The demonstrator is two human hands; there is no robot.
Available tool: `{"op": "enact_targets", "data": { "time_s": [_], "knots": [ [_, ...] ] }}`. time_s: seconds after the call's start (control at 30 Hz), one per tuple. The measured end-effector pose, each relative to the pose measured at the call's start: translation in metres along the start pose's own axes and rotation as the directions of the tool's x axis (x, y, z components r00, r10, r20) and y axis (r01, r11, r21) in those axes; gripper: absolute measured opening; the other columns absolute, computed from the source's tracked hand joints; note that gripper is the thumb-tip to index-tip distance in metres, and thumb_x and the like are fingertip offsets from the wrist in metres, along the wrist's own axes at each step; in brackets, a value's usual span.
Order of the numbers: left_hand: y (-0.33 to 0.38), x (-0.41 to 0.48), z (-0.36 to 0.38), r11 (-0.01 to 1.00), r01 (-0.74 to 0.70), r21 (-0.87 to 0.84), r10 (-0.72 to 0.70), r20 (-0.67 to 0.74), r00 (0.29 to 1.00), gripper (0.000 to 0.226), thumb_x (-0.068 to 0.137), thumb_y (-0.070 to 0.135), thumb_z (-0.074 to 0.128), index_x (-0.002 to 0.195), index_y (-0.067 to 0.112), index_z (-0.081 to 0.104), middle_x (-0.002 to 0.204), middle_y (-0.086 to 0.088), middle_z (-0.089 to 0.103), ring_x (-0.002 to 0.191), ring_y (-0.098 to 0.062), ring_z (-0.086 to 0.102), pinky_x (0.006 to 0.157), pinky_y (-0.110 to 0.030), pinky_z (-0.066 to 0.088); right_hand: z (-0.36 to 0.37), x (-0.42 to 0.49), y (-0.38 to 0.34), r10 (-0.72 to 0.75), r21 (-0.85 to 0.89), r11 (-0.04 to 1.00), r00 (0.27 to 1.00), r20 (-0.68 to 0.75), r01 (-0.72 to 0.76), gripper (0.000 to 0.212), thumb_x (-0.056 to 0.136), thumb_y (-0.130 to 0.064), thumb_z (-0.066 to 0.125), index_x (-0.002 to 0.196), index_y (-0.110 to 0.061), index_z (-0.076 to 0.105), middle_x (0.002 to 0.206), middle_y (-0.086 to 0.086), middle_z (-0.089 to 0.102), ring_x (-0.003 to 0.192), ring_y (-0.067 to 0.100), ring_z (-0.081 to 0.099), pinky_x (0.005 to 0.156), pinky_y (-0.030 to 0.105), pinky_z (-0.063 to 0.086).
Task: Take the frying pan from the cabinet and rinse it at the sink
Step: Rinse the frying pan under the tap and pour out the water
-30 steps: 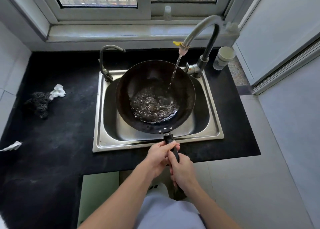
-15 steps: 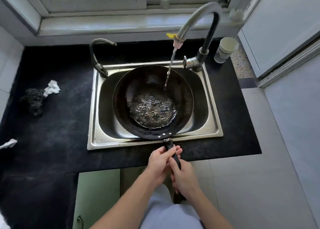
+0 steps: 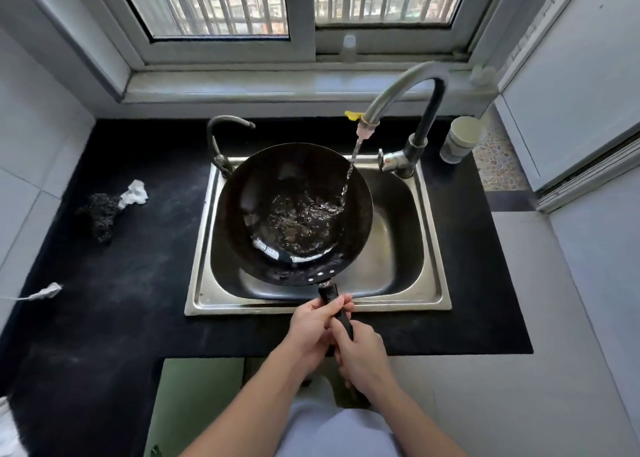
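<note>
Frying pan [image 3: 242,200] hangs over sink [image 3: 431,248], handle [image 3: 329,293] in left grip [image 3: 311,323] and right grip [image 3: 362,356].

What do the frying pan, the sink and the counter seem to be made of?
The frying pan: probably carbon steel or iron; matte black wall with a dull sheen. The sink: stainless steel, it seems; brushed grey rim with reflections. The counter: black stone or composite, perhaps; matte, faintly speckled.

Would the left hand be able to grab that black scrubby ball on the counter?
Probably yes, once it lets go: the left hand now grips the pan handle, and only bare counter lies between it and the scrubber.
</note>
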State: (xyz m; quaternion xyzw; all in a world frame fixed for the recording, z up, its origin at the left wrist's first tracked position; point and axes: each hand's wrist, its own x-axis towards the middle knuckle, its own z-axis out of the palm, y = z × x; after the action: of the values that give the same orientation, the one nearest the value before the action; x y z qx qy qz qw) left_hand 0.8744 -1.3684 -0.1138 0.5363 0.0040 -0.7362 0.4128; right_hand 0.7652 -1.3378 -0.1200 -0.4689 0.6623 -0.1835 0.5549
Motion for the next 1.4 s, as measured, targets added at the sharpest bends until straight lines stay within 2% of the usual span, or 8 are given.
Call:
{"op": "enact_targets", "data": {
  "time_s": [0.17, 0.37, 0.57, 0.9, 1.03, 1.1, 1.3, 1.4],
  "knots": [
    [-0.014, -0.002, -0.017, 0.999, 0.017, 0.03, -0.017, -0.011, 1.0, 0.017, 0.09, 0.006, 0.065, 0.103, -0.002, 0.072, 0.091, -0.012, 0.072, 0.083, -0.019, 0.068, 0.082, -0.032, 0.054, 0.01, -0.012, 0.013, 0.031, 0.016, 0.999, 0.999, 0.013, -0.031, 0.044, 0.098, -0.043, 0.054, 0.064, -0.016, 0.059, 0.047, 0.0, 0.059, 0.041, 0.009, 0.052, 0.053, 0.038, 0.045],
    [-0.029, -0.001, -0.009, 0.998, 0.05, 0.042, -0.049, -0.013, 0.999, 0.01, 0.089, 0.0, 0.064, 0.097, -0.001, 0.071, 0.088, -0.012, 0.074, 0.079, -0.018, 0.068, 0.091, -0.035, 0.052, 0.005, -0.019, 0.029, 0.047, 0.002, 0.999, 0.998, -0.035, -0.047, 0.044, 0.096, -0.048, 0.054, 0.064, -0.018, 0.059, 0.049, -0.001, 0.061, 0.045, 0.009, 0.055, 0.054, 0.036, 0.048],
    [-0.021, 0.003, 0.005, 0.991, 0.069, 0.114, -0.069, -0.005, 0.998, 0.016, 0.09, 0.006, 0.065, 0.103, -0.002, 0.07, 0.084, -0.009, 0.073, 0.081, -0.02, 0.066, 0.082, -0.032, 0.052, -0.008, -0.012, 0.019, 0.049, -0.014, 0.999, 0.998, -0.043, -0.05, 0.043, 0.098, -0.046, 0.054, 0.064, -0.02, 0.057, 0.047, -0.002, 0.06, 0.039, 0.006, 0.053, 0.051, 0.031, 0.044],
    [0.003, -0.001, -0.004, 0.99, 0.006, 0.144, -0.004, -0.012, 1.0, 0.021, 0.085, 0.003, 0.07, 0.106, -0.001, 0.068, 0.09, -0.013, 0.076, 0.079, -0.02, 0.07, 0.084, -0.037, 0.05, -0.006, -0.005, -0.001, 0.009, 0.048, 0.999, 0.997, 0.08, -0.013, 0.039, 0.101, -0.038, 0.054, 0.072, -0.012, 0.058, 0.047, -0.002, 0.055, 0.035, 0.01, 0.048, 0.04, 0.028, 0.041],
    [-0.001, -0.003, -0.014, 0.98, -0.002, 0.201, 0.006, -0.019, 1.0, 0.02, 0.084, 0.005, 0.072, 0.103, -0.001, 0.069, 0.09, -0.014, 0.075, 0.075, -0.018, 0.07, 0.066, -0.028, 0.054, 0.0, -0.015, 0.002, 0.022, 0.079, 0.996, 0.995, 0.094, -0.03, 0.037, 0.102, -0.035, 0.054, 0.075, -0.011, 0.061, 0.048, -0.001, 0.054, 0.035, 0.015, 0.048, 0.035, 0.025, 0.039],
    [-0.007, -0.004, -0.014, 0.978, 0.008, 0.21, -0.004, -0.022, 1.0, 0.02, 0.085, 0.003, 0.071, 0.104, -0.003, 0.069, 0.088, -0.013, 0.075, 0.075, -0.017, 0.071, 0.067, -0.027, 0.057, 0.001, -0.019, 0.007, 0.025, 0.077, 0.997, 0.996, 0.086, -0.032, 0.038, 0.102, -0.033, 0.053, 0.075, -0.008, 0.062, 0.048, -0.001, 0.054, 0.034, 0.015, 0.047, 0.034, 0.025, 0.038],
    [-0.02, -0.002, -0.001, 0.975, 0.035, 0.219, -0.036, 0.0, 0.999, 0.015, 0.085, 0.001, 0.071, 0.099, 0.0, 0.069, 0.084, -0.012, 0.075, 0.076, -0.019, 0.07, 0.079, -0.031, 0.056, -0.008, -0.022, 0.019, 0.03, 0.028, 0.999, 0.999, 0.031, -0.031, 0.038, 0.102, -0.033, 0.054, 0.07, -0.013, 0.061, 0.046, -0.001, 0.055, 0.036, 0.01, 0.049, 0.044, 0.028, 0.04],
    [-0.018, 0.0, 0.005, 0.971, 0.031, 0.236, -0.031, -0.003, 1.0, 0.01, 0.086, 0.001, 0.069, 0.095, -0.001, 0.069, 0.083, -0.011, 0.074, 0.072, -0.018, 0.07, 0.07, -0.029, 0.056, -0.011, -0.019, 0.017, 0.046, 0.036, 0.998, 0.999, 0.009, -0.046, 0.039, 0.1, -0.035, 0.056, 0.066, -0.015, 0.059, 0.046, 0.0, 0.055, 0.037, 0.008, 0.048, 0.047, 0.031, 0.039]
  ]
}}
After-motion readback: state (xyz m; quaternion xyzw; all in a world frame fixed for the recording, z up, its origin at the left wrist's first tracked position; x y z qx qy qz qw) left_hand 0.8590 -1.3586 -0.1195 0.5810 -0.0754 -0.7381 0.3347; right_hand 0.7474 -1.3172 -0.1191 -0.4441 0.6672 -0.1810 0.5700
